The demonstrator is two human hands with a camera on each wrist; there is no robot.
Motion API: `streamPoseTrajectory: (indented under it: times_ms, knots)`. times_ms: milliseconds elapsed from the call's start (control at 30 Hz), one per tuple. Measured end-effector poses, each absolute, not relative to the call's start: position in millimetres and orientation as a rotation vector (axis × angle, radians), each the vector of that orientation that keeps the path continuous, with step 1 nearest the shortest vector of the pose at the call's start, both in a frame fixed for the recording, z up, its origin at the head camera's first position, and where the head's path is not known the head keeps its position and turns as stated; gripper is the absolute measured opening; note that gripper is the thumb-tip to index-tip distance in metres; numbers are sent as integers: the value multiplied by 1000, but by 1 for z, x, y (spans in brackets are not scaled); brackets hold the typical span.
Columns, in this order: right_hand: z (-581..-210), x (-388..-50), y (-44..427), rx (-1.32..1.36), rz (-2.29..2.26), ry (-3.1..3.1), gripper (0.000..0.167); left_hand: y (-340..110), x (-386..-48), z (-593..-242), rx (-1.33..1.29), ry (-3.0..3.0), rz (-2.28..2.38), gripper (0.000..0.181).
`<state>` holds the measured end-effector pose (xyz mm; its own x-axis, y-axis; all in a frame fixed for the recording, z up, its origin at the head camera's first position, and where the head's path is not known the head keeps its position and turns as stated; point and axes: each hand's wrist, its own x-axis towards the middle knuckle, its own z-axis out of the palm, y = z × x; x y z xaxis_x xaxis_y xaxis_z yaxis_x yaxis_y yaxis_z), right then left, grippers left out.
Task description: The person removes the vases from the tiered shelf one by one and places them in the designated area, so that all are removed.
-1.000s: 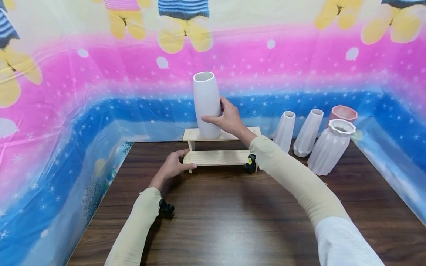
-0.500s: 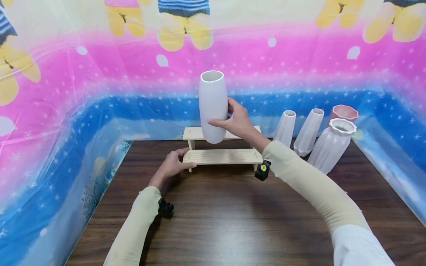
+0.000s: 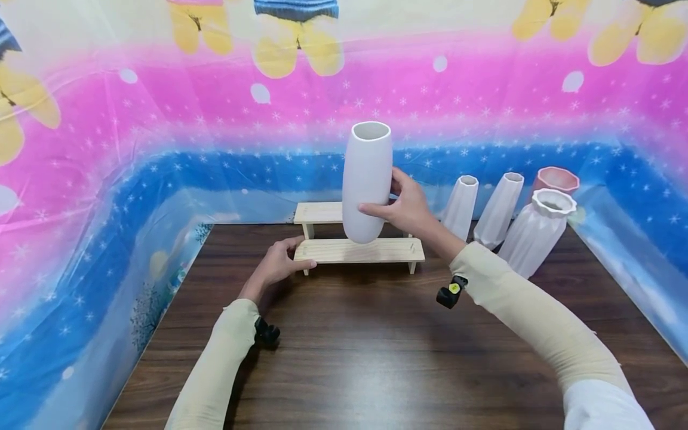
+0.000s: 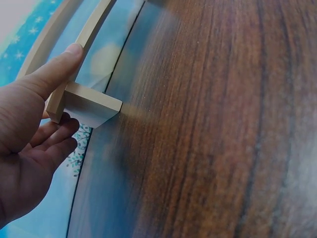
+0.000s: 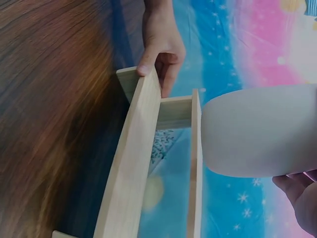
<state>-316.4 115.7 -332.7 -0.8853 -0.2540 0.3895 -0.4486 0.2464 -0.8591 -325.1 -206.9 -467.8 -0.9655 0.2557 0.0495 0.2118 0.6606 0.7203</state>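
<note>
My right hand (image 3: 411, 206) grips a tall smooth white vase (image 3: 367, 173) low on its right side, thumb across the front. The vase is upright and overlaps the two-tier wooden stand (image 3: 333, 251) in the head view. Seen from the right wrist, the vase's base (image 5: 223, 139) is at the upper shelf (image 5: 195, 173); whether they touch I cannot tell. My left hand (image 3: 276, 263) pinches the left end of the stand's lower shelf. In the left wrist view its thumb (image 4: 62, 64) lies on the shelf, with the fingers curled below.
At the right of the brown wood-grain table (image 3: 355, 352) stand two slim white vases (image 3: 461, 209) (image 3: 498, 212), a wider pleated white vase (image 3: 537, 236) and a pink vase (image 3: 558, 178) behind it. A printed cloth (image 3: 236, 137) hangs behind the table.
My right hand has moved the white vase right and toward me, from over the upper shelf to in front of it. The left hand stays on the lower shelf's end.
</note>
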Motion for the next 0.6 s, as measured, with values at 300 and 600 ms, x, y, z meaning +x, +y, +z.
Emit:
streamPoseTrajectory:
  times_ms: [300, 600]
  knots:
    - [-339, -305, 142, 663, 1749, -2328, 82, -206, -322, -466, 393, 2817, 1200, 84]
    - [-341, -295, 169, 575, 1667, -2375, 83, -207, -323, -468, 410, 2800, 1228, 86]
